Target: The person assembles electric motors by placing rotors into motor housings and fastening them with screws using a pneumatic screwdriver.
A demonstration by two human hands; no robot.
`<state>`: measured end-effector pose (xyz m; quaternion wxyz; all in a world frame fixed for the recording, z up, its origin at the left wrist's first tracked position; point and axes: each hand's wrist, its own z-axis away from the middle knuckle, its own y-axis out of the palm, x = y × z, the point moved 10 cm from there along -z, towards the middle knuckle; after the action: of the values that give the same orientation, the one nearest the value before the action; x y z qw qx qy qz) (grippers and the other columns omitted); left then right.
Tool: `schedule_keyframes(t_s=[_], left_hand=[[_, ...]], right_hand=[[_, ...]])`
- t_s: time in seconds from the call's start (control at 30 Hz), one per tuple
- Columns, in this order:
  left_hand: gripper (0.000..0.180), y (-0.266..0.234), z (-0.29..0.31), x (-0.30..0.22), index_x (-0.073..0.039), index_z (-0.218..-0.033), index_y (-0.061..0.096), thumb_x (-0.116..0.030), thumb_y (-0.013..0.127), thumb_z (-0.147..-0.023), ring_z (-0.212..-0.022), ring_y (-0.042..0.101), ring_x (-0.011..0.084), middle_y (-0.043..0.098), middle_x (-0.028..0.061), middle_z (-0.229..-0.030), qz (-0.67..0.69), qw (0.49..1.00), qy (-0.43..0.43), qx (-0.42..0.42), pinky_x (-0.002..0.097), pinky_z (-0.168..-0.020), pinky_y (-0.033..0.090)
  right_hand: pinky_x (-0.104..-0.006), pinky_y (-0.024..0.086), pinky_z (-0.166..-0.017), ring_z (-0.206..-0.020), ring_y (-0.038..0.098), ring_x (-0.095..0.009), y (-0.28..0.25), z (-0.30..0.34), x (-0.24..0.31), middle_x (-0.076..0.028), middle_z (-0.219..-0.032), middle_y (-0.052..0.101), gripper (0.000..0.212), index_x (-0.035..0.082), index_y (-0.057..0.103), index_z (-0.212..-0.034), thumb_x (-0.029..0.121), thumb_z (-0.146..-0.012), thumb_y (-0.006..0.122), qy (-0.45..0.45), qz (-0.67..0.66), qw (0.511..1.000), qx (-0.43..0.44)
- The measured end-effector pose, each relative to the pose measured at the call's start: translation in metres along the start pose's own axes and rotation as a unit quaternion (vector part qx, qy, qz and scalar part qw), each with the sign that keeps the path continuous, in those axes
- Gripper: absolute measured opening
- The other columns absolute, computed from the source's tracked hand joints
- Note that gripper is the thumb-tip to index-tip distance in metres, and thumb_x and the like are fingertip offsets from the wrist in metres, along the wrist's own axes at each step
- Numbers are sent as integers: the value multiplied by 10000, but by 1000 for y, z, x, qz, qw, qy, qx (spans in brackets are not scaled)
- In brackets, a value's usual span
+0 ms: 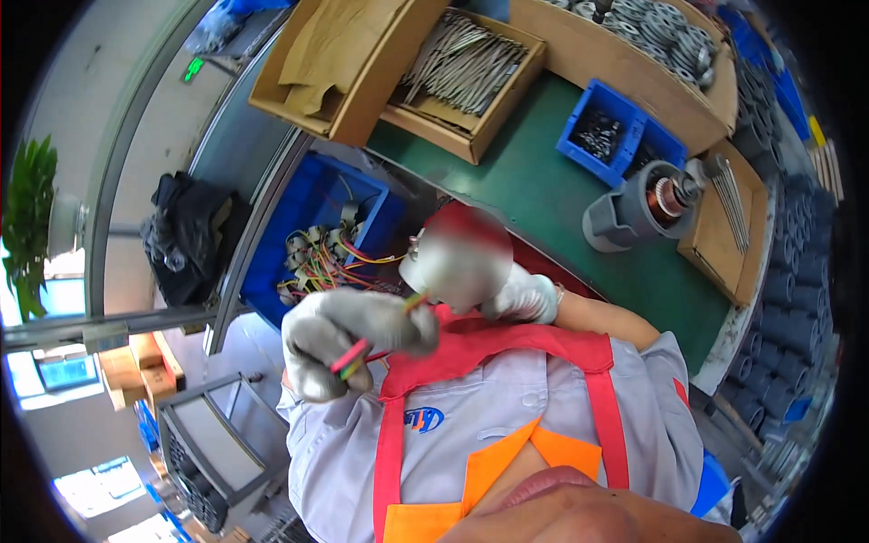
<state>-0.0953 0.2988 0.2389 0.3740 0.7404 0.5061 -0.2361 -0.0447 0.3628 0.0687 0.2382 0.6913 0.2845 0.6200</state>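
Note:
My left hand, in a grey-white work glove, is closed around coloured wires, pink and yellow-green, whose ends poke out between the fingers. Close in front of my chest, my right hand, gloved too, has curled fingers against a rounded pale thing. A blur covers most of that thing, so I cannot make out its kind; a bit of metal and a yellow lead show at its left edge. Beyond my left hand, a blue bin holds several small metal parts with coloured leads.
On the green bench stand a cardboard box of metal shafts, a blue divided bin of small dark parts, a grey housing beside a copper-wound rotor, and a box of rods. Grey cylinders are stacked at right.

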Motion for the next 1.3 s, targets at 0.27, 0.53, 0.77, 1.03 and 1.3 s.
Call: schedule_keyframes(t_s=[0.27, 0.53, 0.77, 1.03, 1.3], left_hand=[[462, -22, -35, 41, 51, -1102, 642, -370, 624, -914, -1019, 653, 349, 616, 303, -1116, 10, 992, -67, -103, 452, -872, 529], [1287, 117, -69, 239, 33, -1513, -38, -284, 868, -656, -1435, 248, 294, 169, 254, -1554, -162, 911, -326, 193, 378, -1144, 277], [889, 190, -59, 311, -110, -1473, 316, -399, 782, -773, -1304, 447, 262, 450, 97, -1418, 527, 692, -492, 27, 428, -1071, 390], [983, 192, -62, 353, -154, -1474, 325, -543, 782, -696, -1360, 371, 326, 389, 123, -1471, 461, 692, -555, -6, 495, -1135, 328], [744, 144, -101, 298, 27, -1446, 364, -196, 703, -821, -1223, 537, 255, 586, 190, -1268, 87, 842, -398, 353, 371, -1045, 410]], right_hand=[[-454, 347, -1092, -1273, 479, -338, -2, 176, 139, -218, -1379, 448, 1229, 5, 299, -1455, 306, -459, 953, -269, 271, 885, -268], [-459, 447, -924, -1084, 565, -372, 43, 224, 215, -202, -1254, 524, 935, 38, 416, -1411, 343, -628, 826, -86, 782, 478, -389], [-454, 382, -1058, -1317, 448, -384, 24, 309, 227, -246, -1422, 432, 1162, 15, 262, -1494, 411, -602, 892, -217, 674, 576, -408], [-449, 449, -985, -1197, 532, -411, -11, 325, 231, -243, -1397, 455, 967, 27, 431, -1394, 257, -570, 882, -228, 674, 521, -471], [-399, 462, -1021, -1221, 545, -321, -87, 359, 216, -242, -1425, 429, 1039, -14, 304, -1461, 394, -680, 854, -416, 80, 783, -455]])
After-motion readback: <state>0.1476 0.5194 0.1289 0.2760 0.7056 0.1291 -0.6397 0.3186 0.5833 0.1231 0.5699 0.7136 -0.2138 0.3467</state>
